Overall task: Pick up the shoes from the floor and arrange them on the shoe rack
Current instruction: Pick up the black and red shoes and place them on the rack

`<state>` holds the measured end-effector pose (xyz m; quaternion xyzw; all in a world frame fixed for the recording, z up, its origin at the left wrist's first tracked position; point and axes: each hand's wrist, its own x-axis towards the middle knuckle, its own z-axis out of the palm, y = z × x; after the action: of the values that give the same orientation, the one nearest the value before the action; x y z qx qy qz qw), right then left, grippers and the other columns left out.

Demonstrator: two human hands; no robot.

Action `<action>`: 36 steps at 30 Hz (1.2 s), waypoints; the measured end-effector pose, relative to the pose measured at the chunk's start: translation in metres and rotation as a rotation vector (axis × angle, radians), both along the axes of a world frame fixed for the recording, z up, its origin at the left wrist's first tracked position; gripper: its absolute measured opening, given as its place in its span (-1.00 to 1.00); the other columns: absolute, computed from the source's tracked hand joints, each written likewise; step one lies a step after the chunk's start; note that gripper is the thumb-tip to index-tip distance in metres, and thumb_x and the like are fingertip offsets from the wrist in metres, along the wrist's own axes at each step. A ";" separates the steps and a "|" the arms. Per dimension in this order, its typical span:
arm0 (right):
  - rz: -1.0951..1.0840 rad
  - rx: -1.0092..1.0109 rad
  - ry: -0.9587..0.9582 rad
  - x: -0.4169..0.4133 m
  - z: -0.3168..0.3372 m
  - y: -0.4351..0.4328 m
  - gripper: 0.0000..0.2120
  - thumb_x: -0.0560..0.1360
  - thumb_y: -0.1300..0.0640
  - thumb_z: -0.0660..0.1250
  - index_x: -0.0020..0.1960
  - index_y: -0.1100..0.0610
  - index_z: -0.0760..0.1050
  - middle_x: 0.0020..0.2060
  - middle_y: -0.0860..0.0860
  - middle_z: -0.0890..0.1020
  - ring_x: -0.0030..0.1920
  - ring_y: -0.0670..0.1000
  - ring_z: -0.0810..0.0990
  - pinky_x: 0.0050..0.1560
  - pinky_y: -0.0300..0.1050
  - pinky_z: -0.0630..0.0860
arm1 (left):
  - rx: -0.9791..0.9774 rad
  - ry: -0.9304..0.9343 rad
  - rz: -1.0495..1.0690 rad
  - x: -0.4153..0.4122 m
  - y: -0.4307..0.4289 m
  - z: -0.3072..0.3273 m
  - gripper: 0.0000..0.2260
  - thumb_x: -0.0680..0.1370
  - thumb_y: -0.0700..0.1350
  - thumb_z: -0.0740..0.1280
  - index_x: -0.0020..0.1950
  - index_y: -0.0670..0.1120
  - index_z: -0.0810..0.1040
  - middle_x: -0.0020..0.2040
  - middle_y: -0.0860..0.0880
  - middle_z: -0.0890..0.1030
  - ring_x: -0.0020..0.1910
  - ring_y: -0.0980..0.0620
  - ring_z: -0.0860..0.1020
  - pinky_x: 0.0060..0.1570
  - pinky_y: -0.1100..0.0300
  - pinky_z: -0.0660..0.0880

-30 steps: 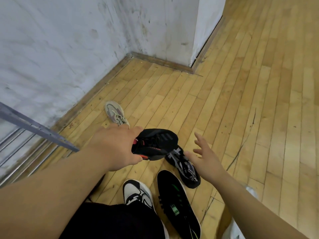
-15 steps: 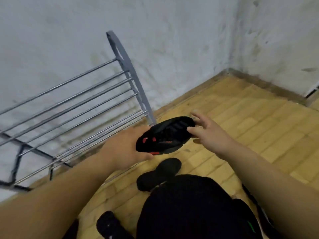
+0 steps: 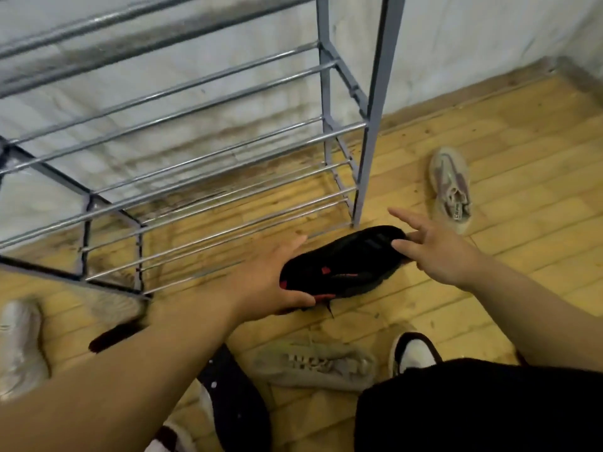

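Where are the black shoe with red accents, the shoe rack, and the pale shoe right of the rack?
black shoe [image 3: 352,259], head view, middle of its upper.
shoe rack [image 3: 380,93], head view, front right post.
pale shoe [image 3: 452,190], head view, lace area.

The shoe [image 3: 346,262], lifted off the pile a second ago by the left hand [image 3: 264,282] alone, has reached the rack [image 3: 378,93] corner post; the right hand [image 3: 437,252] has joined, fingers [image 3: 408,220] spread at its toe.
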<state>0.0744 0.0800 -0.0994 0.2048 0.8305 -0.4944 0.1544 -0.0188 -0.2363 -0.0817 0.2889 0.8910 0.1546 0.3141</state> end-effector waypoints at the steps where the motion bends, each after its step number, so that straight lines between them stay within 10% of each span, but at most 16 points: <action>1: 0.022 0.039 -0.041 0.004 -0.010 0.008 -0.43 0.68 0.10 0.31 0.60 -0.25 0.22 0.12 -0.05 0.71 -0.04 -0.08 0.71 -0.22 -0.32 0.46 | 0.002 -0.047 0.020 -0.004 0.002 -0.016 -0.09 0.47 0.34 0.46 0.65 0.32 -0.03 0.68 0.15 0.12 0.64 0.03 0.13 0.54 0.05 0.19; 7: -0.041 0.153 -0.235 0.034 -0.069 0.043 -0.41 0.68 0.07 0.29 0.62 -0.22 0.18 0.09 -0.03 0.71 -0.20 -0.20 0.65 -0.15 -0.17 0.48 | -0.119 -0.126 0.021 -0.013 0.006 -0.114 -0.35 0.63 0.25 0.27 0.65 0.30 0.05 0.65 0.04 0.21 0.60 -0.12 0.20 0.56 -0.10 0.23; 10: -0.174 0.109 -0.233 0.042 -0.088 0.050 -0.44 0.68 0.04 0.31 0.59 -0.27 0.22 -0.03 -0.12 0.76 -0.14 0.15 0.71 -0.10 0.09 0.61 | -0.089 -0.259 0.068 -0.013 0.009 -0.141 -0.48 0.67 0.21 0.20 0.62 0.35 0.14 0.61 0.06 0.26 0.56 -0.10 0.27 0.53 -0.10 0.27; 14: -0.370 0.190 -0.122 0.042 -0.094 0.048 -0.52 0.70 0.04 0.27 0.58 -0.19 0.30 0.10 -0.06 0.70 -0.41 -0.02 0.52 -0.36 -0.18 0.46 | -0.067 -0.293 0.099 -0.009 0.011 -0.144 -0.50 0.68 0.19 0.21 0.63 0.28 0.23 0.66 0.08 0.14 0.59 -0.04 0.22 0.51 0.04 0.24; 19: -0.555 0.239 -0.040 0.040 -0.095 0.046 -0.55 0.71 0.01 0.22 0.57 -0.18 0.29 0.21 -0.04 0.66 -0.21 -0.02 0.62 -0.35 -0.18 0.46 | -0.155 -0.204 0.000 0.010 -0.002 -0.146 -0.08 0.48 0.06 0.51 0.68 0.25 0.02 0.68 0.00 -0.03 0.62 -0.10 0.16 0.53 0.07 0.28; 24: -0.561 0.357 0.036 0.041 -0.087 0.044 -0.52 0.72 0.05 0.15 0.61 -0.16 0.21 0.34 -0.03 0.59 -0.20 -0.02 0.62 -0.27 -0.17 0.50 | -0.098 -0.081 0.042 0.036 -0.005 -0.153 -0.22 0.57 0.08 0.44 0.66 0.29 0.04 0.62 -0.03 0.16 0.55 -0.05 0.28 0.50 0.03 0.36; 27: -0.572 0.352 0.039 0.032 -0.080 0.040 -0.47 0.70 0.00 0.20 0.63 -0.11 0.18 0.46 -0.01 0.49 0.15 0.03 0.63 0.15 0.01 0.60 | 0.016 -0.144 0.104 0.042 -0.012 -0.143 -0.28 0.61 0.15 0.38 0.68 0.20 0.09 0.62 0.06 0.19 0.55 0.03 0.27 0.52 0.05 0.33; 32: 0.051 0.321 0.030 0.029 -0.086 -0.015 -0.37 0.63 -0.10 0.30 0.62 -0.10 0.15 0.56 -0.02 0.32 0.55 0.06 0.29 0.49 0.09 0.32 | 0.181 -0.066 0.231 0.040 -0.008 -0.115 -0.40 0.64 0.19 0.29 0.66 0.18 0.19 0.41 0.10 0.42 0.31 0.09 0.44 0.35 0.05 0.46; 36: -0.007 0.187 -0.011 0.025 -0.088 -0.023 -0.22 0.60 -0.12 0.35 0.68 -0.13 0.00 0.63 -0.06 0.20 0.59 0.02 0.22 0.53 0.05 0.29 | 0.365 -0.055 0.409 0.033 0.012 -0.093 -0.46 0.64 0.07 0.35 0.61 0.11 0.31 0.34 0.15 0.40 0.32 0.14 0.43 0.27 0.21 0.43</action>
<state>0.0993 0.0572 -0.1871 0.2239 0.8715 -0.4140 0.1373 0.0144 -0.2242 -0.1743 0.1504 0.8794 0.3807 0.2432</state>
